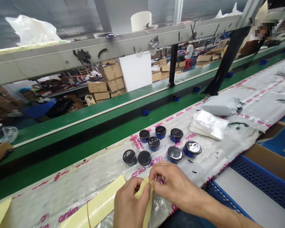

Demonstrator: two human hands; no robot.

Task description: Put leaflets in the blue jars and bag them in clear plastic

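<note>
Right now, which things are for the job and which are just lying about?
Probably for the job:
yellow strip, pinched by left hand and right hand
yellow sheets nearby
round black-topped containers

Probably lying about:
grey bag
white plastic
cardboard boxes

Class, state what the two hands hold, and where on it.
A yellow strip: the left hand grips it near its upper end, between thumb and fingers; the right hand's fingertips appear to pinch its upper edge.

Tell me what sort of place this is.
Probably a factory or packing workshop: a long green conveyor belt runs across the view, cardboard boxes are stacked beyond it, and several matching round black-topped containers stand grouped nearby.
</note>
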